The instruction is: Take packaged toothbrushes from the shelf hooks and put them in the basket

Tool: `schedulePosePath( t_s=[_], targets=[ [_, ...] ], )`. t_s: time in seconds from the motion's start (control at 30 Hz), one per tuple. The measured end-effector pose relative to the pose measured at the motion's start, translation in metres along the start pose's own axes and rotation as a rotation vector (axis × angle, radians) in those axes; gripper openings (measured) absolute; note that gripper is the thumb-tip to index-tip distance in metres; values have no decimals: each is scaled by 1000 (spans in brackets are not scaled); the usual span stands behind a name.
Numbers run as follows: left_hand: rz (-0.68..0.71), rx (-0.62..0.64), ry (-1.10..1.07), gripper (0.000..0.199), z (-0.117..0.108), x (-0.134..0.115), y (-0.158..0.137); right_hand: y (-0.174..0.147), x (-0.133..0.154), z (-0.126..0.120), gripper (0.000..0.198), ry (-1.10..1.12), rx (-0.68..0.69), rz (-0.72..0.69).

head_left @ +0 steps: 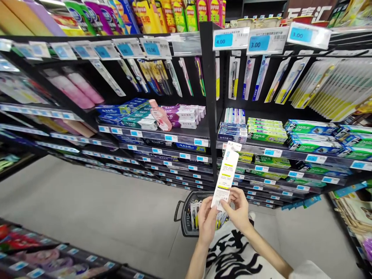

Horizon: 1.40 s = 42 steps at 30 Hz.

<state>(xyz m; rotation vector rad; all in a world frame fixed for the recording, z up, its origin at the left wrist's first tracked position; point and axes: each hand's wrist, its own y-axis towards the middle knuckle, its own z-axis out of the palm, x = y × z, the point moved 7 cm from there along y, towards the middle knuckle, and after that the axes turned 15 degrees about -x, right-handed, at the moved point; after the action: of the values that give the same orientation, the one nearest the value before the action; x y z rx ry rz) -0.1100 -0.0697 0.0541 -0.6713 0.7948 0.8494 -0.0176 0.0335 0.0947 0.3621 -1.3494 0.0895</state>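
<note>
Both my hands hold a long flat white package (226, 174) with yellow and black print, its back facing me and its hang tab pointing up. My left hand (207, 221) grips the lower left edge. My right hand (239, 209) pinches the bottom right corner. The package stands upright in front of the black store shelves (208, 77). Below my hands a black shopping basket (182, 224) sits on the floor with several packaged items inside.
Shelves carry toothpaste boxes (312, 135), hanging toothbrushes (247, 77) and blue price tags (258, 42). A pink bottle (161, 115) leans on boxes at the middle shelf. Grey floor (87, 205) spreads to the left. Another low shelf (43, 255) runs along the bottom left.
</note>
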Motion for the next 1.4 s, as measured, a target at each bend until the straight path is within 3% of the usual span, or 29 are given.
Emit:
schedulePosePath(
  t_s=[0.63,0.73,0.83,0.9,1.0,1.13,1.2,1.3,1.4],
  targets=[
    [-12,-28,0,37,-7,5,2,2,-4,5,52,63,63,19],
    [-24,-73,-15,37,-8,5,4,3,-4,5,45,85,86,21],
    [-82,-50,-6,37,-5,7,3,4,0,6,41,116,159,15],
    [-145,39,9,36,1,12,-1,4,2,9,46,91,245,8],
    [-261,157,-4,41,8,21,-10,3,2,13,39,68,348,64],
    [-396,193,-4,47,10,31,-20,3,0,12,44,146,286,167],
    [-426,204,28,61,11,32,-23,5,-2,8,41,132,192,199],
    [-338,277,111,71,13,26,-25,7,-7,2,35,72,72,232],
    [-132,318,342,49,13,19,-22,8,-11,1,35,71,82,245]
  ],
)
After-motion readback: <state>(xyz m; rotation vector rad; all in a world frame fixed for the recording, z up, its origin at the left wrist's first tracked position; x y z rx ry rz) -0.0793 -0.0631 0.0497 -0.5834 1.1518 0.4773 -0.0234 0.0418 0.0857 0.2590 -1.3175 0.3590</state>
